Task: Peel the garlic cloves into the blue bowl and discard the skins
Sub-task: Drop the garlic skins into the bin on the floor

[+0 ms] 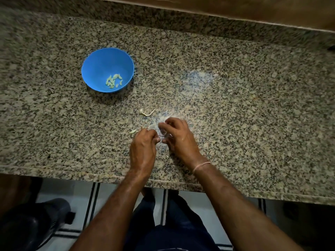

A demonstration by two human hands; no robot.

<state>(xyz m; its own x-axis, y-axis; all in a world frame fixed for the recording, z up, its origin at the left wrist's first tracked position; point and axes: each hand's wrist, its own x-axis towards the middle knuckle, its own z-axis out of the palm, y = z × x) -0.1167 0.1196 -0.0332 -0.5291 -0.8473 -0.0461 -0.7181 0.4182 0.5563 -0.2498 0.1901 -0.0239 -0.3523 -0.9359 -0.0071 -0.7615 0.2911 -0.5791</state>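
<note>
Granite counter (235,105): left hand (143,144) and right hand (178,134) are pinching a barely visible garlic clove (161,136) between curled fingertips (157,140), blue bowl (101,60) standing apart, far left; left ideally steadying, right stripping skin

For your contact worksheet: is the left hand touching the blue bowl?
Apart. Head view shows bare counter between the left hand and the blue bowl.
</note>
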